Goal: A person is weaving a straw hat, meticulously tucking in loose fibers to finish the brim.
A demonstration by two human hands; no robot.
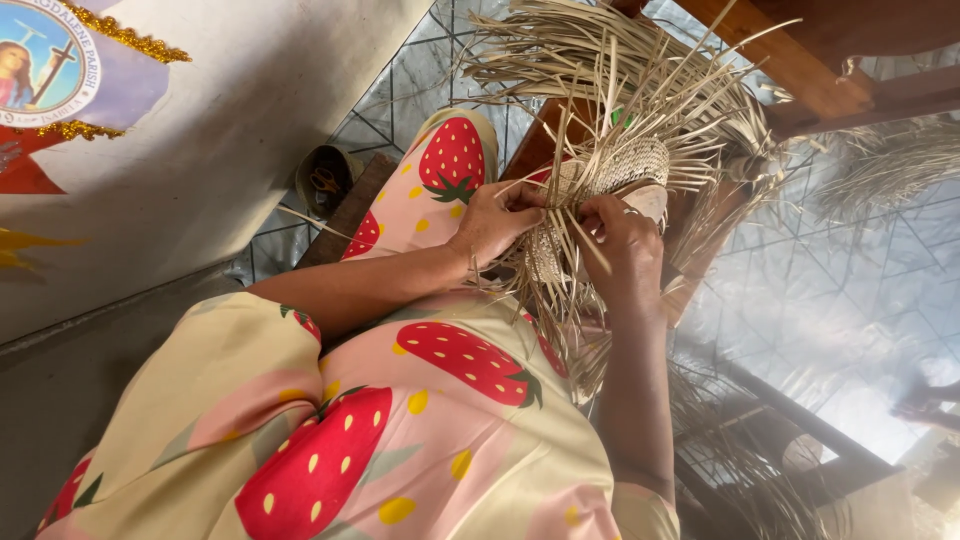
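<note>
A partly woven straw piece [610, 170] of pale dried palm strips sits on my lap, its loose strips [600, 70] fanning out upward and away. My left hand [495, 222] pinches strips at the woven edge, fingers closed on them. Just to its right, my right hand [625, 245] grips other strips of the same piece. The two hands almost touch. I wear a cream and pink garment printed with red strawberries [400, 400]. Part of the weave is hidden behind my fingers.
A wooden piece of furniture [820, 60] stands at the upper right over a tiled floor [830, 290]. More dried strips [890, 165] lie at the right. A small bowl holding scissors [325, 180] sits by a white wall [220, 120] bearing a banner [50, 60].
</note>
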